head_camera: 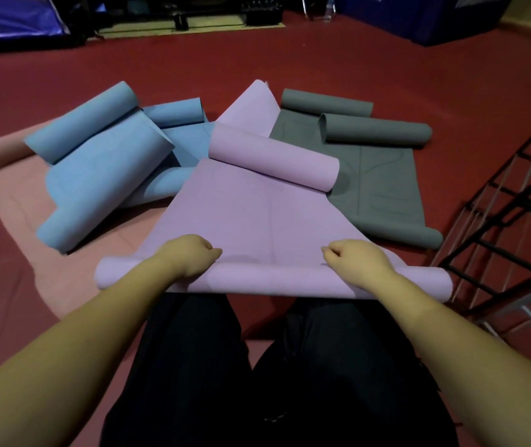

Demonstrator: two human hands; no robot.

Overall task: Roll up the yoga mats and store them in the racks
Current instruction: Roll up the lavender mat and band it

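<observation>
Both hands sit on the near end of the lilac mat (257, 208), the left hand (190, 256) and the right hand (354, 259) each with fingers curled over the small roll started at that edge, gripping it just in front of the person's knees. From there the lilac mat runs away across the red floor (290, 53), and its far end has curled back into a loose roll of its own. Under it on the left lies a pale pink mat (9, 201), spread flat, with the blue mats (96, 156) heaped on it in slack, half-sprung coils. To the right the grey mat (383, 182) lies partly open with both ends curled, a second grey roll resting across it. At the right edge stands the black wire rack (499, 227); the compartments in view hold nothing that I can make out. These mats look light, soft and springy, likely to unroll if let go, so the roll probably wants even pressure from both hands set wide apart, near the two side edges, to keep it tight and square. None of the mats is yet stored.
</observation>
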